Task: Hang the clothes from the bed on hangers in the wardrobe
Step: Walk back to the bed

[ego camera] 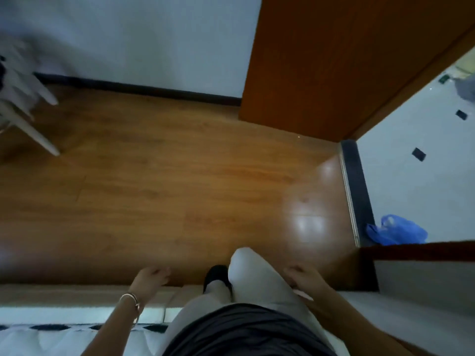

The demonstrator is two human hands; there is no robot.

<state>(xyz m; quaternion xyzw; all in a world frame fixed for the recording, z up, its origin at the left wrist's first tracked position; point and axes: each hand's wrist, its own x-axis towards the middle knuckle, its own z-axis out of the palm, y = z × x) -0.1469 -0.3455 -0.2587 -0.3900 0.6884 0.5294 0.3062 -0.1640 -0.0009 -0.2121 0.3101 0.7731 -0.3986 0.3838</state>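
Note:
I look straight down at a wooden floor. My left hand, with a bracelet on its wrist, hangs over the edge of the bed with loosely curled fingers and holds nothing. My right hand rests beside my raised right knee in light trousers, fingers apart and nothing in it. No clothes, hangers or wardrobe interior appear in the head view.
An orange-brown wooden door stands open at the upper right, by a tiled room with a blue plastic bag near the threshold. White chair legs stand at the far left. A patterned bedcover lies at the bottom left.

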